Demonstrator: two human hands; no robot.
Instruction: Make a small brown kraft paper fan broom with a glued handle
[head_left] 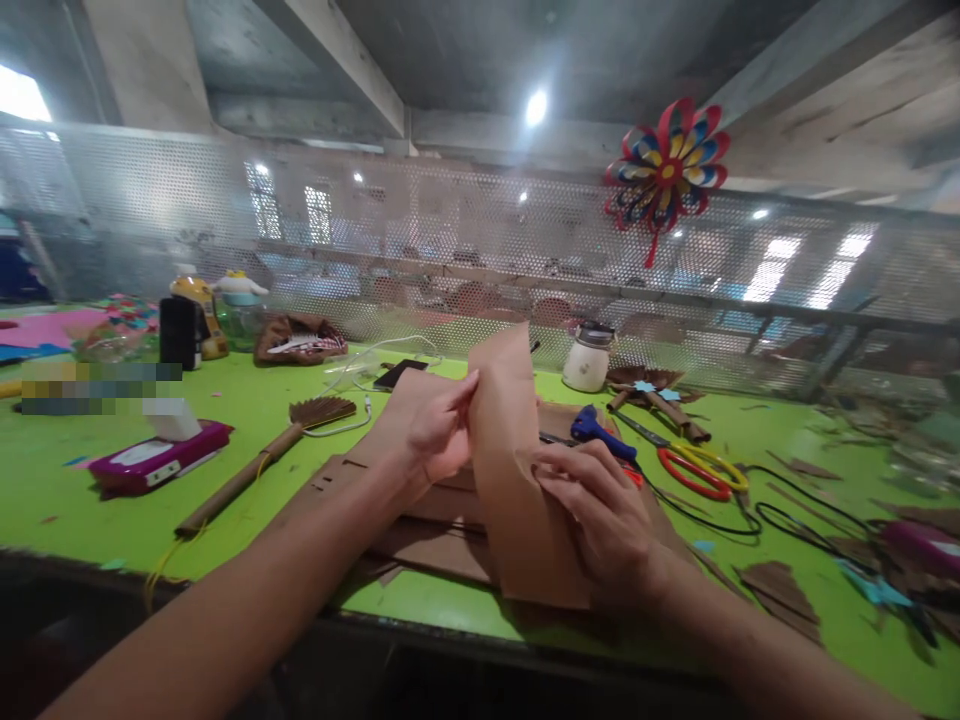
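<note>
A long strip of brown kraft paper (510,430) stands upright between my hands, slightly curved, its lower end close to the table's front edge. My left hand (442,430) grips its left side near the upper part, thumb on the paper. Lower down, my right hand (600,495) pinches the right edge with thumb and fingers. Beneath the strip lie flat pieces of brown cardboard (439,540). A blue glue gun (600,430) rests just beyond my right hand, with scissors with red and yellow handles (701,472) to its right.
On the green table (262,560) are a rolled-paper stick (240,480), a purple tissue pack (161,460), a phone (401,374) and a white jar (589,358). Black cable (810,535) and paper scraps (780,590) lie at right. A perforated metal screen (420,240) stands behind.
</note>
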